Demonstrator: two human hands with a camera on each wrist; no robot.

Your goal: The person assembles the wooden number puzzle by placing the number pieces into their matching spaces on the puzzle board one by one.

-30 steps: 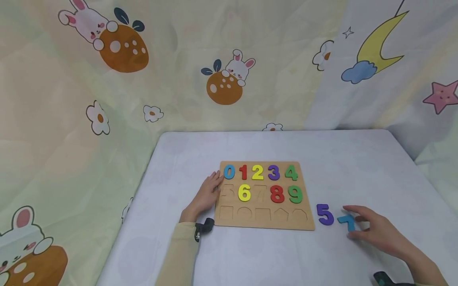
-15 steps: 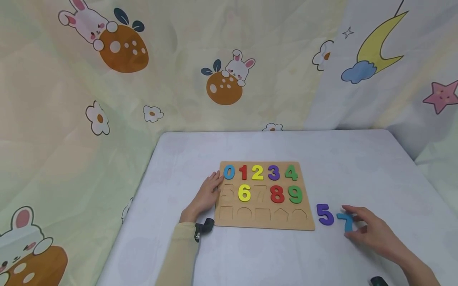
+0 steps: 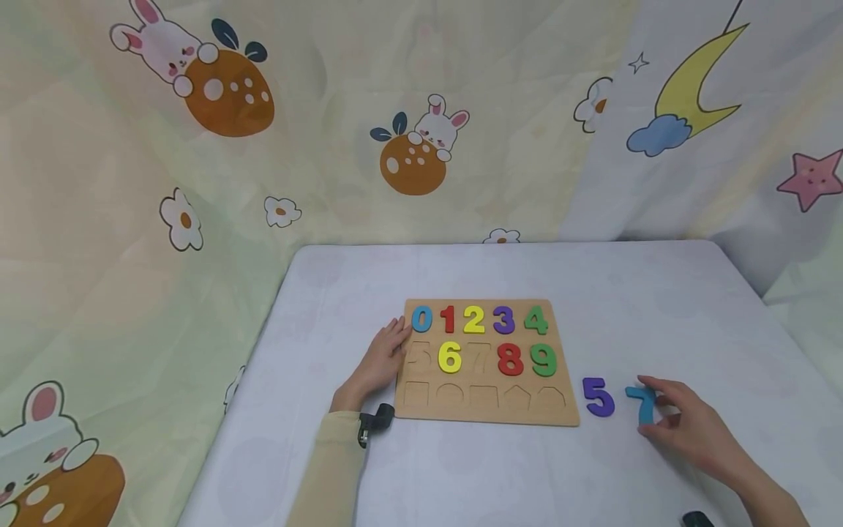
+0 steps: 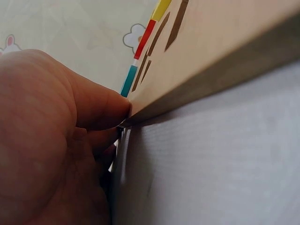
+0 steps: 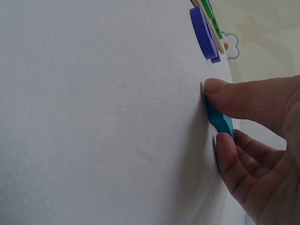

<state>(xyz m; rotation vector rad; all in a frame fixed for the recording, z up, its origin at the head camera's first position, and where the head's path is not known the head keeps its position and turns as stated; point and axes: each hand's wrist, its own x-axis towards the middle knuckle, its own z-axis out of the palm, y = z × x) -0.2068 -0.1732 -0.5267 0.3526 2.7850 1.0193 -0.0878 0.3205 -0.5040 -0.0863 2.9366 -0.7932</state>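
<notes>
The wooden number board (image 3: pixel 482 378) lies flat on the table, with number pieces 0 to 4 along its top row and 6, 8 and 9 in the second. My left hand (image 3: pixel 377 359) rests against its left edge; in the left wrist view the thumb (image 4: pixel 105 110) touches the board's side near a corner. Out to the right, my right hand (image 3: pixel 698 428) pinches a blue number 7 (image 3: pixel 647 410) between thumb and fingertip. The right wrist view shows the 7 (image 5: pixel 220 119) edge-on, close over the cloth. A purple number 5 (image 3: pixel 598 397) lies between board and 7.
Outlined recesses for 5 and 7 show in the board's second row, and shape recesses (image 3: pixel 450 395) run along the bottom row. White cloth (image 3: pixel 514 483) covers the table. A printed curtain (image 3: pixel 316 146) hangs behind it. A black wrist camera (image 3: pixel 377 419) sits on the left wrist.
The 7 has turned more upright between the right hand's fingers and shifted slightly. That hand moved a little left, then slightly back right. My left hand, the board and the 5 keep their places.
</notes>
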